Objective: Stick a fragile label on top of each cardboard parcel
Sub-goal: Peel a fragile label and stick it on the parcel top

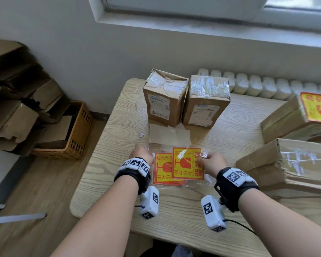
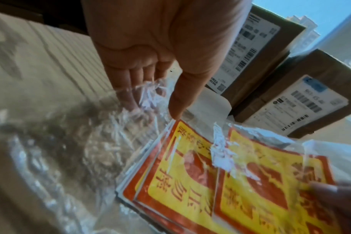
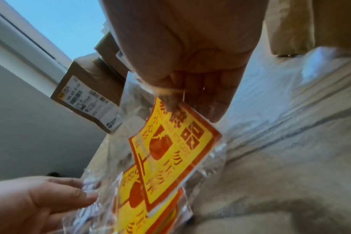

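Note:
A stack of yellow-and-red fragile labels (image 1: 163, 169) lies in a crinkled clear plastic bag (image 2: 80, 142) at the table's front centre. My right hand (image 1: 209, 160) pinches the far right corner of the top label (image 1: 187, 166), which sits askew over the stack; film still covers part of it (image 3: 170, 150). At the bag's left edge my left hand (image 1: 141, 152) holds the film, fingers behind it and thumb in front (image 2: 154, 110). Two upright taped cardboard parcels (image 1: 165, 97) (image 1: 206, 101) stand behind, tops bare.
A parcel (image 1: 289, 117) at the far right carries a fragile label (image 1: 317, 106) on top; another taped parcel (image 1: 295, 164) lies in front of it. Peeled backing papers (image 1: 167, 136) lie before the upright parcels. A basket (image 1: 78, 134) and flattened boxes sit left of the table.

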Motion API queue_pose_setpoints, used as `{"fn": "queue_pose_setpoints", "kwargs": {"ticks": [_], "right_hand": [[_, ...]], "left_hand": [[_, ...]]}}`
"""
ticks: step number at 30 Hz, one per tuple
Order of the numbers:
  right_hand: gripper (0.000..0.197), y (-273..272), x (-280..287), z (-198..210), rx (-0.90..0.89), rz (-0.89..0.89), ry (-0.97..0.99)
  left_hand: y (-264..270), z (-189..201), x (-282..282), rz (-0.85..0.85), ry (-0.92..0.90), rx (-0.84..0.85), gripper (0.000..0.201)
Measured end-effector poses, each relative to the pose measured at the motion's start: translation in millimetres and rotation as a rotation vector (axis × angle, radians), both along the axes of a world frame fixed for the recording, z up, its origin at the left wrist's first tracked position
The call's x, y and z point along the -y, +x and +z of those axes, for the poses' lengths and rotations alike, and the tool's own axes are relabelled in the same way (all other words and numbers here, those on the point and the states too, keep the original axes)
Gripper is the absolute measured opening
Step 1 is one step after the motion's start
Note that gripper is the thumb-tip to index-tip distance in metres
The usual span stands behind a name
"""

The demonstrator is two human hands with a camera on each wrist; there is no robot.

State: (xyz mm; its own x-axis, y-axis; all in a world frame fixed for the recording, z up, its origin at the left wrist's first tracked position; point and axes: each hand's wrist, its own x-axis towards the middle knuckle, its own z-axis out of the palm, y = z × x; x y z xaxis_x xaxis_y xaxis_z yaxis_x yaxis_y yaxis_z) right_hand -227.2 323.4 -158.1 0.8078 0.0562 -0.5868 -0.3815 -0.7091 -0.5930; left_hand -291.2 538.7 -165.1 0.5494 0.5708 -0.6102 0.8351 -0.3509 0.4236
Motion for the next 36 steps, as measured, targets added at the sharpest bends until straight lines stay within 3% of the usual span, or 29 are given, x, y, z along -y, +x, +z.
{"fn": "queue_pose_setpoints", "kwargs": {"ticks": [3, 8, 15, 22, 36], "right_hand": [[0.019, 3.3, 7.7, 15.3, 0.102, 0.016, 0.018], [0.013, 6.2, 17.6, 49.2, 0.213, 0.030, 0.006], [0.017, 11.5, 37.6, 100.3, 0.388, 0.077, 0.074], [0.009, 14.7, 50.7, 139.3, 0.473, 0.194, 0.074], [0.004, 6.8, 45.1, 154.7, 0.442, 0.220, 0.117]], "left_hand": [[6.2, 12.0, 6.4, 0.044, 0.127, 0.096, 0.053], [25.5, 48.8, 20.5, 0.018, 0.215, 0.267, 0.034], [53.2, 100.7, 58.8, -0.290, -0.138, 0.483, 0.010], [61.9, 143.6, 81.2, -0.483, -0.335, 0.531, 0.017], [52.7, 161.6, 77.9, -0.555, -0.333, 0.490, 0.021]]}}
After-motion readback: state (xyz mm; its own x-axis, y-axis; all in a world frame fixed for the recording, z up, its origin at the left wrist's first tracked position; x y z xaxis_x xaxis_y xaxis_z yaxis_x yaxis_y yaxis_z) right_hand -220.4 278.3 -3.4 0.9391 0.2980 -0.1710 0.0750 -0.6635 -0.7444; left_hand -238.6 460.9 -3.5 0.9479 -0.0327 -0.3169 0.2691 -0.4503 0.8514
